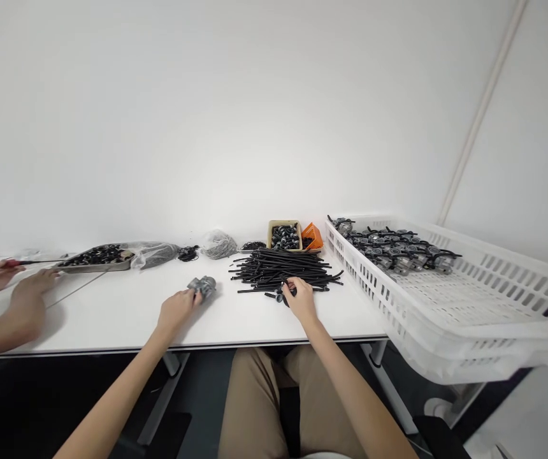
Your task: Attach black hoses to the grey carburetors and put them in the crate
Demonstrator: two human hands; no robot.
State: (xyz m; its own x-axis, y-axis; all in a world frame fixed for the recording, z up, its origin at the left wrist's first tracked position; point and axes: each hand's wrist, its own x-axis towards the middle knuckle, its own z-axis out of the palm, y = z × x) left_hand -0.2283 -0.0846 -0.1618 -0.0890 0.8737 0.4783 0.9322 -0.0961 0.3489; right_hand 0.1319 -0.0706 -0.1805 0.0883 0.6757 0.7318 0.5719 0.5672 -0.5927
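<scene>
My left hand [178, 308] grips a grey metal part [203, 288] with a rounded body, held just above the white table. It looks like a small cast housing; its exact kind is unclear. My right hand [300, 298] is pinched on a small black part [285, 286] at the front edge of a pile of black rubber tubes [281, 268]. A few small fittings [278, 296] lie beside those fingertips. The fingers partly hide what they hold.
On the right, a white plastic crate [427, 319] holds several grey assemblies [398, 248] with black tubes. Behind the pile are a tan bin of fittings [269, 234] and an orange basket [313, 236]. Plastic bags [219, 244] line the wall. Another person's hands [28, 299] work at left.
</scene>
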